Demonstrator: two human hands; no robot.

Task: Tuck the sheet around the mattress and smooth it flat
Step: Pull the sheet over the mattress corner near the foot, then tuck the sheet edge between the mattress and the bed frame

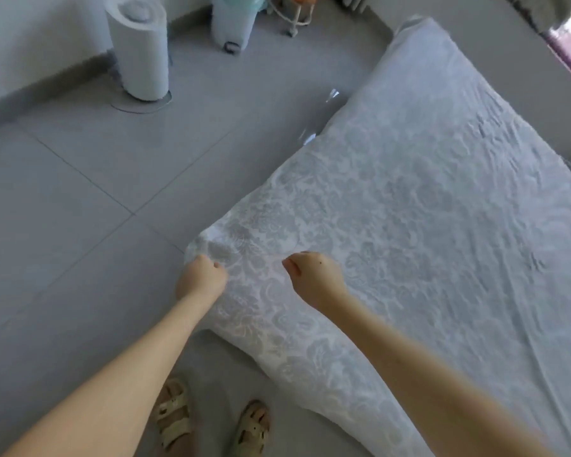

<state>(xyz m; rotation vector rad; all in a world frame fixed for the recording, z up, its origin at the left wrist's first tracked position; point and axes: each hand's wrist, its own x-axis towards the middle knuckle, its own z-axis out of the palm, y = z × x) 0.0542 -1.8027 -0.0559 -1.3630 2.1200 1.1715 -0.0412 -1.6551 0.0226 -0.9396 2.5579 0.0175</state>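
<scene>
A white sheet [426,209] with a pale floral pattern covers the mattress, which fills the right half of the head view. Its near left corner [211,245] is bunched and lifted off the floor. My left hand [200,278] grips that corner's edge with curled fingers. My right hand [314,275], a little to the right, is fisted on the sheet's top near the same corner. The sheet hangs down the near side toward my feet. The mattress itself is hidden under the fabric.
Grey tiled floor [89,199] lies to the left. A white cylindrical appliance [139,47] and a pedal bin [233,18] stand by the far wall, beside a small wheeled stand [294,18]. My sandalled feet [211,423] are close to the mattress side.
</scene>
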